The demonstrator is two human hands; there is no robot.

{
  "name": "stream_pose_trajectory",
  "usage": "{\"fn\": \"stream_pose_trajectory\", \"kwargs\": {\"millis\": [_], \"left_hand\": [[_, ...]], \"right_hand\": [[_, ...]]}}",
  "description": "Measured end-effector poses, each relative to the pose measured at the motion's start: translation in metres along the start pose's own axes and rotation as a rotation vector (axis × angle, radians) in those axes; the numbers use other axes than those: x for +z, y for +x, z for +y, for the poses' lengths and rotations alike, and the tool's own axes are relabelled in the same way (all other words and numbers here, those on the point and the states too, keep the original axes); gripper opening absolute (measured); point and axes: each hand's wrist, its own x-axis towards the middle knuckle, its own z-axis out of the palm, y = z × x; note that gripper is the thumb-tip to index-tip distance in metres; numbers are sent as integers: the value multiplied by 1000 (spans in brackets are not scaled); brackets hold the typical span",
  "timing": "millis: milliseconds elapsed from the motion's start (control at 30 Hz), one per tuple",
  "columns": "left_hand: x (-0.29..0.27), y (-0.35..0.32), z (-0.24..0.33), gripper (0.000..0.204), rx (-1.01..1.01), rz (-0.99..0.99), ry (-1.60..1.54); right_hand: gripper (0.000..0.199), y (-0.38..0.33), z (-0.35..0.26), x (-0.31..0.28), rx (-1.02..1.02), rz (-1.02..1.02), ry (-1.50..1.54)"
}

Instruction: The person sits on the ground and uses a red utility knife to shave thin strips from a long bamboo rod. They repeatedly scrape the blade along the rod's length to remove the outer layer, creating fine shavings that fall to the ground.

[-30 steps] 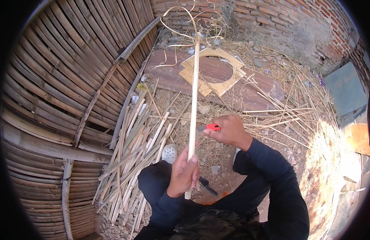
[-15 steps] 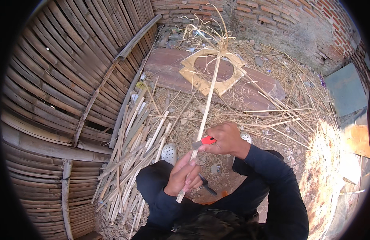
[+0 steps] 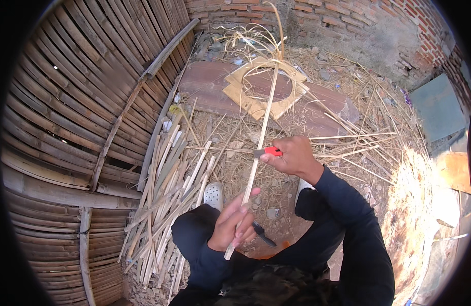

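A long pale bamboo strip (image 3: pixel 266 113) slants from near my lap up toward the far wall. My left hand (image 3: pixel 232 224) is wrapped round its near end. Further along, my right hand (image 3: pixel 295 158) grips a red-handled utility knife (image 3: pixel 273 151), its blade lying against the strip. Thin curled shavings (image 3: pixel 250 38) rise around the strip's far end. Below that end lies a tan board with a round hole (image 3: pixel 256 109). On the ground beside my left hand is a dark-bladed knife (image 3: pixel 264 234), partly hidden.
Several split bamboo strips (image 3: pixel 166 204) are piled on the left, beside a bamboo slat wall (image 3: pixel 57 112). A brown panel (image 3: pixel 205 84) lies under the holed board. Behind stands a brick wall (image 3: pixel 342 28). Loose strips and shavings cover the ground to the right, near a grey-green panel (image 3: pixel 439 108).
My right hand and the red knife have slid up along the strip, away from my left hand. My left hand keeps its grip in about the same place.
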Motion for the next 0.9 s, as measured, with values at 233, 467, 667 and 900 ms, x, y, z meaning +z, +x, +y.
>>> {"fn": "stream_pose_trajectory", "kwargs": {"millis": [233, 467, 667, 900], "left_hand": [[3, 1, -3, 47, 31, 59, 122], [0, -1, -1, 46, 2, 44, 87], [-6, -6, -2, 47, -27, 26, 57], [-2, -2, -5, 47, -11, 47, 61]], "right_hand": [[59, 0, 12, 6, 65, 2, -6], [58, -7, -8, 9, -54, -89, -21], [59, -17, -18, 15, -38, -42, 75], [59, 7, 18, 12, 102, -22, -92]]}}
